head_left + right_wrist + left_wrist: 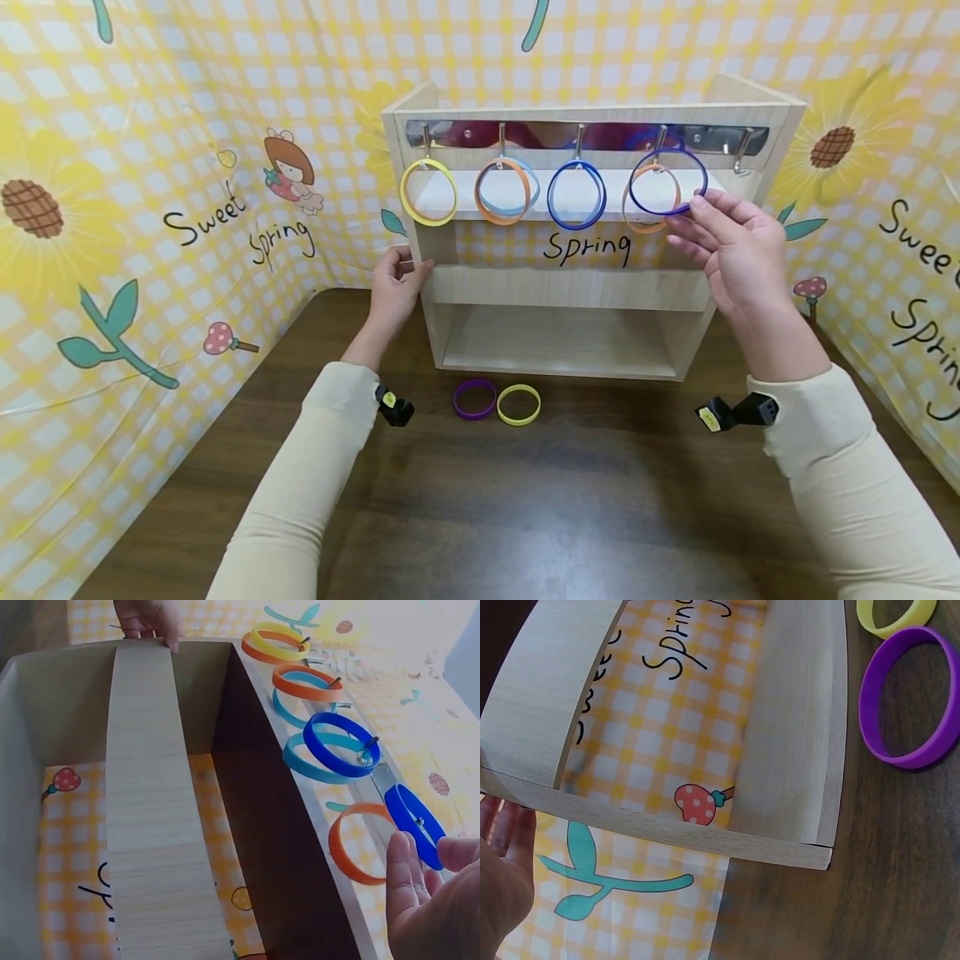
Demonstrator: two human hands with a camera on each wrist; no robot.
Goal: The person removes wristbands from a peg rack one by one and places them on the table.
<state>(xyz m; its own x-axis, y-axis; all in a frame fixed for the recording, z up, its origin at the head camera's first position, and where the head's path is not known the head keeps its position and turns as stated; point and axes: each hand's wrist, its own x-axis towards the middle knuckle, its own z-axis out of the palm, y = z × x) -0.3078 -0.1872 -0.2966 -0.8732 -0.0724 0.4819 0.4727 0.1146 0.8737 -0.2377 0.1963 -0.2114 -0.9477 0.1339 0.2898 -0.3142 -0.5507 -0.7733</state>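
My right hand (750,254) pinches a dark blue silicone wristband (707,175) between thumb and fingers at its lower right edge. That band is at the fourth hook (662,137), in front of an orange wristband (346,859) hanging there. My left hand (393,292) grips the left side panel of the wooden shelf (570,287), thumb at the front edge; part of its fingers is hidden behind the panel. Hanging from the other hooks are a yellow band (406,204) with an orange one behind it, an orange band (477,200) with a light blue one, and a blue band (552,208) with a lighter blue one.
The fifth hook (742,154) at the right end of the metal rail carries no band. A purple wristband (456,408) and a yellow wristband (501,412) lie on the dark wooden table (525,517) before the shelf. Checked cloth (225,100) surrounds the table.
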